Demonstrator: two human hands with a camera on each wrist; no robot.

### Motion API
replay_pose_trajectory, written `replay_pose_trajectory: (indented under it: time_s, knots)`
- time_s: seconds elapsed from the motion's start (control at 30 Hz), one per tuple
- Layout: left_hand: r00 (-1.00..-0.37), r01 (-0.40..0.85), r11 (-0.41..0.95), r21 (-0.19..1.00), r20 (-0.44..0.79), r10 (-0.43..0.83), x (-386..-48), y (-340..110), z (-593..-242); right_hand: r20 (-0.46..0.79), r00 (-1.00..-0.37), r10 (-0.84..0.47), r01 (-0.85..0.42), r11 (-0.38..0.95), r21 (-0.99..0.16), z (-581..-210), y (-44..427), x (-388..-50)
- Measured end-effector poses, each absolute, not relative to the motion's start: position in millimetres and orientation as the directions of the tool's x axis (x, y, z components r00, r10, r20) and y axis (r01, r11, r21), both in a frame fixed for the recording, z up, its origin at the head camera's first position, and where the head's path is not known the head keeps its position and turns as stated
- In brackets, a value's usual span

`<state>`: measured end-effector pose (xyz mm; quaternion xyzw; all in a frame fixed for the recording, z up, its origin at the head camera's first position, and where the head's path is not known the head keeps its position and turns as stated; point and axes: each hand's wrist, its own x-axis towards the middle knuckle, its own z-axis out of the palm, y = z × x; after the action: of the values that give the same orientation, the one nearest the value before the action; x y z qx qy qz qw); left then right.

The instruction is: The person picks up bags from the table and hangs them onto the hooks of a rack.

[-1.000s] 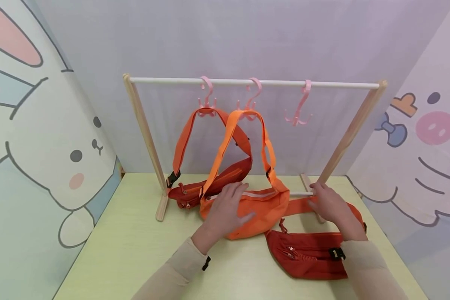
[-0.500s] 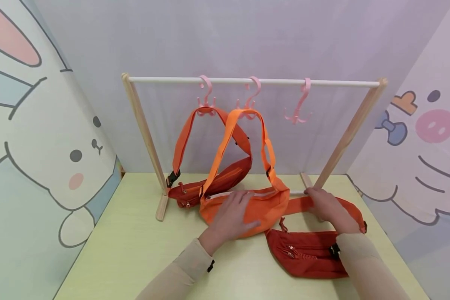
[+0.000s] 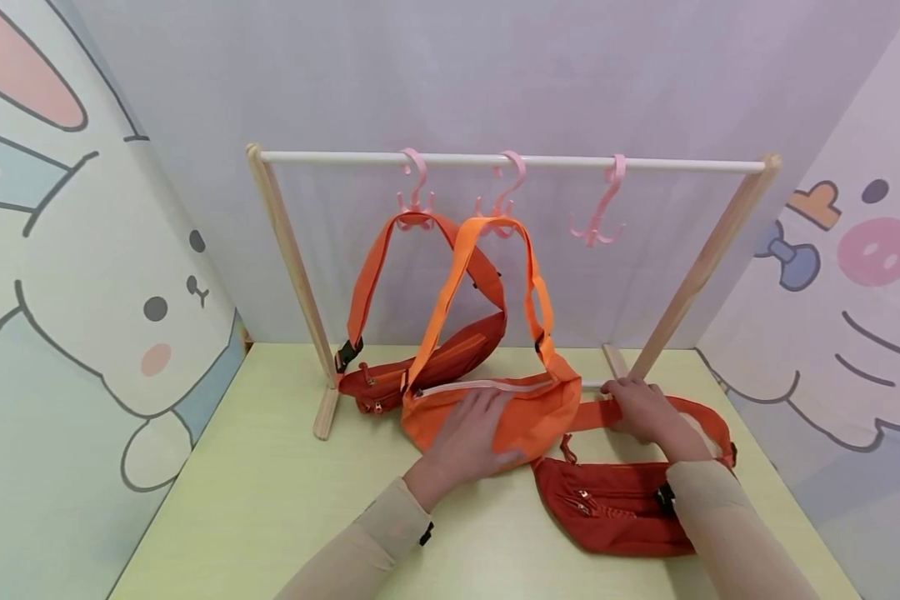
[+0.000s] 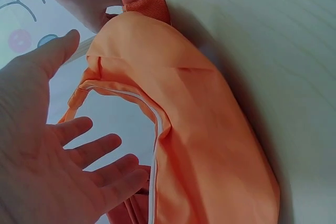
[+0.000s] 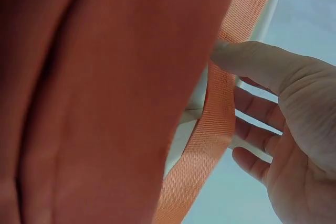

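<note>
The orange bag (image 3: 532, 421) hangs by its strap from the middle pink hook (image 3: 506, 187). My left hand (image 3: 468, 437) is in front of it; the left wrist view shows that hand (image 4: 47, 166) with spread fingers beside the bag's zip side (image 4: 194, 124). A red bag (image 3: 615, 508) lies on the table at the right. My right hand (image 3: 645, 412) is at its orange-red strap; in the right wrist view the thumb of that hand (image 5: 304, 129) lies on one face of the strap (image 5: 210, 124), the fingertips behind it.
Another red bag (image 3: 450, 358) hangs from the left pink hook (image 3: 416, 183), partly behind the orange one. The right pink hook (image 3: 600, 208) holds nothing. A white rail (image 3: 690, 165) on wooden legs carries the hooks above the pale table (image 3: 232, 500).
My left hand has shifted slightly right in front of the orange bag. My right hand has moved a little left along the red bag's strap. The bags have barely moved.
</note>
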<state>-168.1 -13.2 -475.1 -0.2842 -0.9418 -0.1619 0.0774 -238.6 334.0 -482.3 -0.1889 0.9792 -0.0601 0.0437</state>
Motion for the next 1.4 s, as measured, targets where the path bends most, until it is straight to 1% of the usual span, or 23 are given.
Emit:
replay_pose_trajectory:
  time_s: [0.17,0.33,0.47,0.57,0.7,0.8,0.93,1.17,1.4]
  knots:
    - [-0.830,0.557,0.790,0.255,0.213,0.516,-167,-12,-475,-0.056,-0.920,-0.389,-0.381,0.918,-0.110,-482,337,-238]
    - [-0.828,0.560,0.790,0.249,0.192,0.527,-167,-10,-478,-0.093,-0.918,-0.385,-0.370,0.918,-0.143,-479,339,-237]
    - [-0.824,0.567,0.785,0.249,0.177,0.539,-166,-10,-480,-0.081,-0.918,-0.389,-0.375,0.915,-0.151,-474,340,-233]
    - [-0.823,0.569,0.787,0.239,0.164,0.545,-166,-9,-482,-0.067,-0.919,-0.390,-0.371,0.908,-0.192,-467,341,-230]
    - [-0.827,0.563,0.800,0.208,0.141,0.545,-167,-8,-487,-0.053,-0.929,-0.367,-0.337,0.894,-0.295,-457,343,-227]
    - [-0.829,0.559,0.805,0.198,0.124,0.545,-167,-8,-491,-0.003,-0.934,-0.356,-0.334,0.878,-0.343,-449,345,-223]
    - [-0.830,0.558,0.806,0.198,0.125,0.544,-167,-8,-494,0.097,-0.932,-0.349,-0.358,0.849,-0.389,-438,348,-216]
    - [-0.833,0.553,0.805,0.214,0.133,0.537,-165,-9,-495,0.211,-0.928,-0.307,-0.372,0.781,-0.501,-411,346,-197]
    - [-0.836,0.548,0.804,0.231,0.126,0.534,-164,-8,-496,0.312,-0.905,-0.291,-0.420,0.734,-0.534,-386,341,-177]
